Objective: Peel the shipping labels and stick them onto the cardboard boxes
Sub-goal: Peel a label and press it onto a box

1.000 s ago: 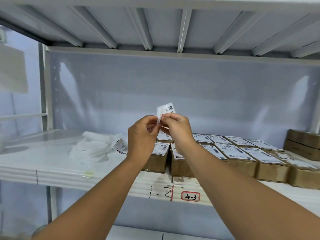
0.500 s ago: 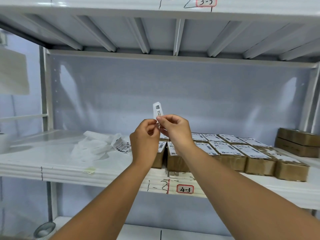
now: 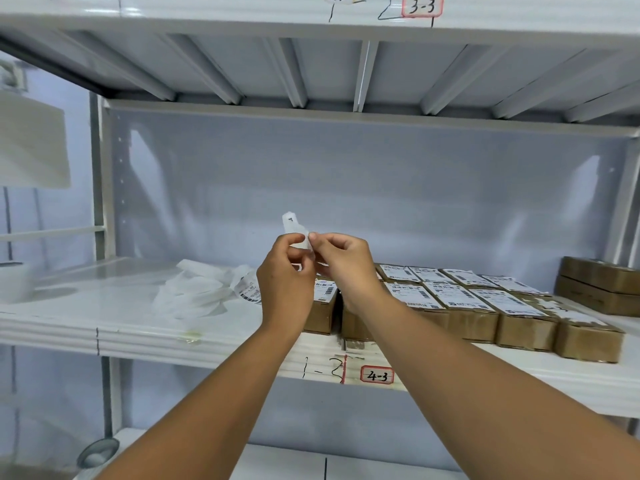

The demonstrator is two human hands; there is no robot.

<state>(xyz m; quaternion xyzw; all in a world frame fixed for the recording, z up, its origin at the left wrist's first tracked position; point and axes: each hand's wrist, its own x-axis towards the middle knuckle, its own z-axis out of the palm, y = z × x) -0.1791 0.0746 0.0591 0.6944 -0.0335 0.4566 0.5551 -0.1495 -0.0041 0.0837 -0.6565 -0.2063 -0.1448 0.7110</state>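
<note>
Both hands are raised in front of the shelf, holding one small white shipping label [image 3: 293,226] between them. My left hand [image 3: 285,276] pinches its lower left part and my right hand [image 3: 341,263] pinches its right edge with thumb and forefinger. The label stands upright and curls at the top. Behind the hands, several brown cardboard boxes [image 3: 460,311] with white labels on top sit in rows on the white shelf [image 3: 104,323]. One more labelled box [image 3: 322,306] shows just right of my left wrist.
A heap of peeled white backing paper [image 3: 197,289] with a printed label lies on the shelf left of the hands. Two stacked brown boxes [image 3: 599,285] stand at the far right. The shelf edge carries a tag marked 4-3 [image 3: 376,375]. Another shelf runs overhead.
The label has turned edge-on and now curls to the left above my fingers. The view has tilted up, showing more of the upper shelf. Both hands stay together at the label.
</note>
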